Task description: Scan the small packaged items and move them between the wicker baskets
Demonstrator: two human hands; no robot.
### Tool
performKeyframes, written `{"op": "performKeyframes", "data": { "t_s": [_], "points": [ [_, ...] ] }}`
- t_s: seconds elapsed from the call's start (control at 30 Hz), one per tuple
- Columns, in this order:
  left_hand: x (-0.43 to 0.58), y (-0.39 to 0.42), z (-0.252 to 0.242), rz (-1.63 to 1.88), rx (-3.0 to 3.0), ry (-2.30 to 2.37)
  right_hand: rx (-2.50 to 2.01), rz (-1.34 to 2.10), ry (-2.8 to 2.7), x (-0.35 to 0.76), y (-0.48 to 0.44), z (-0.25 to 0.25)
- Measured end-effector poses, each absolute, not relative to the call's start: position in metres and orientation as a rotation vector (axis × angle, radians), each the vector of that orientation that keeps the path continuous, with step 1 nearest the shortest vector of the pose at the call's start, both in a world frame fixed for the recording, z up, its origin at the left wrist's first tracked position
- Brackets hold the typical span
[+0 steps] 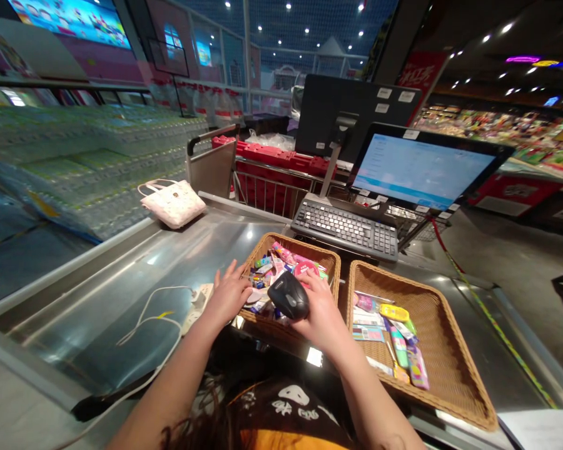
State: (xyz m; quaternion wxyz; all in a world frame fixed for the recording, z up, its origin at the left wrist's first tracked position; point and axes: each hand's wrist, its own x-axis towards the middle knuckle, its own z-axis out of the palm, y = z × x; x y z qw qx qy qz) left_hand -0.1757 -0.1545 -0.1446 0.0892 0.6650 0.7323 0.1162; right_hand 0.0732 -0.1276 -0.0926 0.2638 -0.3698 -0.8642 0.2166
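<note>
1. Head view, the hands: At a supermarket checkout, a person's right hand [321,309] wraps around a black handheld scanner [288,295], holding it low over the goods, apparently to keep its working end close to them. The left hand [228,295] is open, fingers spread wide, just above the edge of the nearer basket and gripping nothing.

2. Head view, the things: Directly in front of a black keyboard [344,228], a wicker basket [309,250] is heaped with small bright packets [265,275], right beneath both hands. Toward the right of the keyboard, a second wicker basket [450,350] holds flatter packets [394,337], spread loosely. Side by side, the pair seem placed for easy reach from one standing spot.

3. Head view, the surroundings: Beyond the keyboard, a monitor [422,170] angles toward the person, evidently for reading while working. Left of the keyboard, a power strip [197,306] and white cable [145,319] lie on the steel bench [98,331], with a pale handbag [172,203] farther along. Behind the keyboard stands a metal cart with red crates [272,181]; farther left rise wrapped stacks of bottled water [94,162].
</note>
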Motion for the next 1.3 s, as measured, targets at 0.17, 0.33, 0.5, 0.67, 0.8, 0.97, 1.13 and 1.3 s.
{"op": "performKeyframes", "data": {
  "t_s": [0.17, 0.33, 0.5, 0.67, 0.8, 0.97, 1.13, 1.3],
  "points": [
    [-0.165, -0.150, -0.152, 0.415, 2.108, 2.255, -1.025, 0.609, -2.319, 0.077, -0.129, -0.091],
    [-0.129, -0.131, -0.137, 0.584, 2.294, 2.016, -1.042, 0.590, -2.258, 0.096, -0.130, -0.092],
    [-0.071, -0.098, -0.125, 0.625, 2.494, 1.668, -1.093, 0.545, -2.069, 0.136, -0.131, -0.086],
    [-0.006, -0.064, -0.120, 0.572, 2.663, 1.412, -1.202, 0.387, -1.906, 0.198, -0.131, -0.074],
    [0.045, -0.030, -0.129, 0.459, 2.811, 1.279, -1.299, 0.235, -1.775, 0.250, -0.130, -0.064],
    [0.101, 0.007, -0.157, 0.135, 3.016, 1.177, -1.392, 0.088, -1.640, 0.294, -0.127, -0.059],
    [0.140, 0.019, -0.181, -0.255, 3.097, 0.868, -1.416, 0.085, -1.602, 0.315, -0.118, -0.063],
    [0.180, 0.007, -0.208, -0.334, 3.031, 0.572, -1.390, 0.128, -1.600, 0.326, -0.108, -0.068]
  ]
}}
